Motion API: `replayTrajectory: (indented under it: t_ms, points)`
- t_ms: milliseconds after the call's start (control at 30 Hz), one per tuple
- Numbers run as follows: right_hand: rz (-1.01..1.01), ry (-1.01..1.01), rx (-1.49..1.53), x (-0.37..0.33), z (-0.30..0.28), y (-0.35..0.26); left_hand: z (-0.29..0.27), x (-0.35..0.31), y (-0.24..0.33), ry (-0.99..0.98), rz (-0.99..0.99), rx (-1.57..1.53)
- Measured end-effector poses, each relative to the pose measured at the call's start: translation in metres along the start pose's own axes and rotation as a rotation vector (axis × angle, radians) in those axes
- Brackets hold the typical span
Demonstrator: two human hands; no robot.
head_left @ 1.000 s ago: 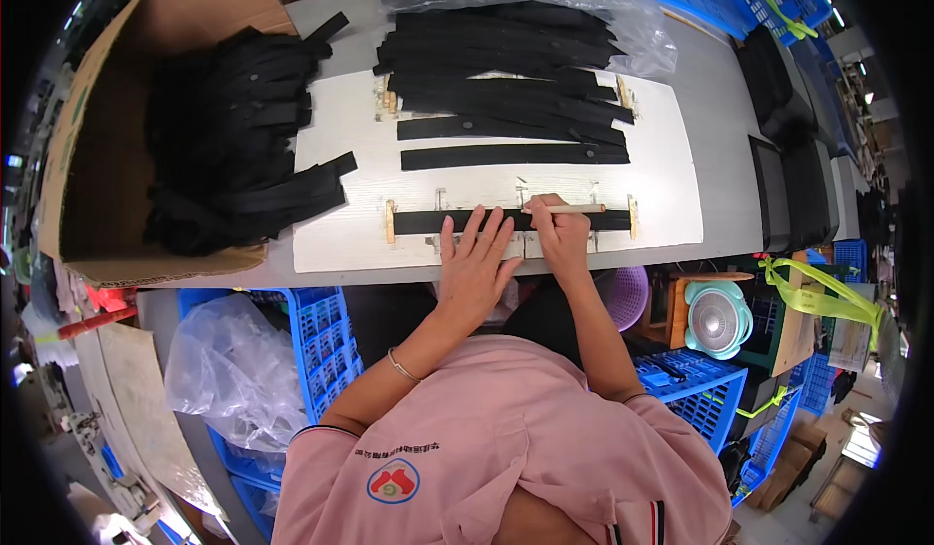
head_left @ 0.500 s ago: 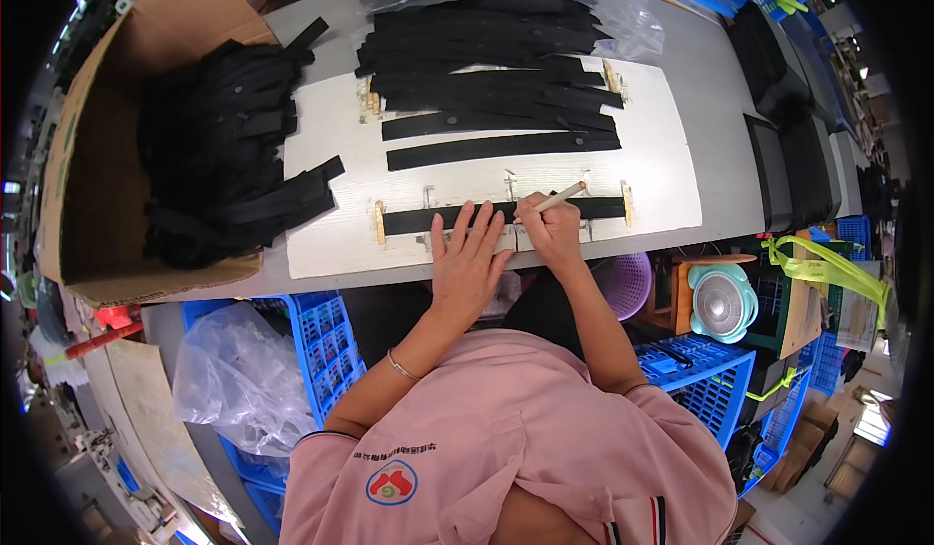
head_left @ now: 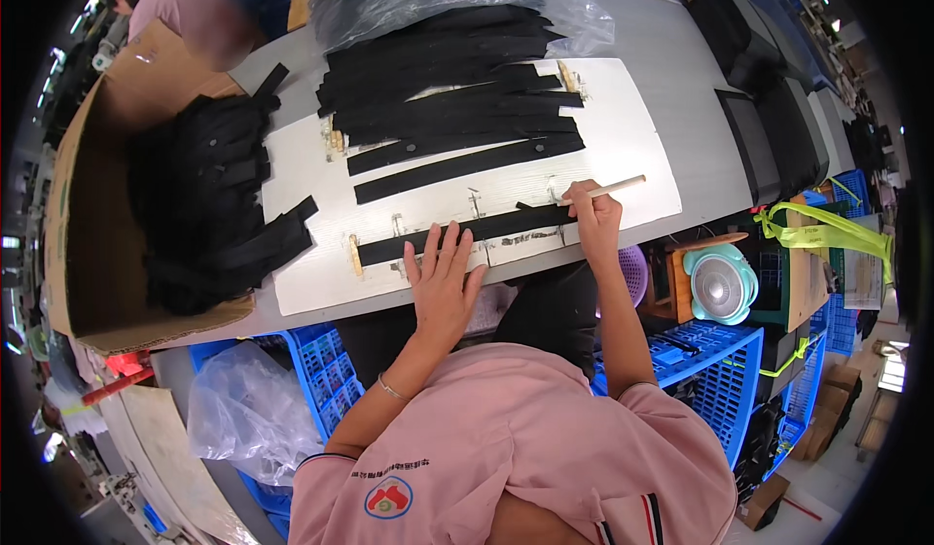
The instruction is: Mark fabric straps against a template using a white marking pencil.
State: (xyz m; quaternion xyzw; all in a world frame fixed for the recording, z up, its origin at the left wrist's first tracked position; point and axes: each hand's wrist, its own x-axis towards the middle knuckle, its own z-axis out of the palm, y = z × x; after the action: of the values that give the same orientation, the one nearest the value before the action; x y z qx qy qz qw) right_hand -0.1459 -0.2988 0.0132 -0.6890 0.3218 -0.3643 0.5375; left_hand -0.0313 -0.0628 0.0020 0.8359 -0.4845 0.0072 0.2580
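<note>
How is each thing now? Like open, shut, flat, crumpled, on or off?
Left hand: open, fingers spread over the front strip
Front strip: flat on the white board
Right hand: closed around a pale stick
Pale stick: slanted
Cardboard box: open, holding many black strips
Strip pile: overlapping
Lower-left plastic bag: crumpled
Fan: can't tell if it's on

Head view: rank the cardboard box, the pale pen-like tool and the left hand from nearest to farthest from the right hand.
From the right hand:
1. Pale pen-like tool: held in its fingers.
2. Left hand: to its left, fingers across the black strip.
3. Cardboard box: farthest, at the picture's left, beyond the left hand.
</note>
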Motion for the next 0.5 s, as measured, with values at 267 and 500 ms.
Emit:
replayTrajectory:
  t_ms: [267,500]
  points:
    - [-0.065,-0.036,-0.094,0.002,-0.002,0.015,0.028,0.054,0.046,0.12,0.123,-0.307]
    - [-0.122,-0.073,-0.227,0.003,-0.002,0.019,0.056,0.082,0.059,0.127,0.139,-0.36]
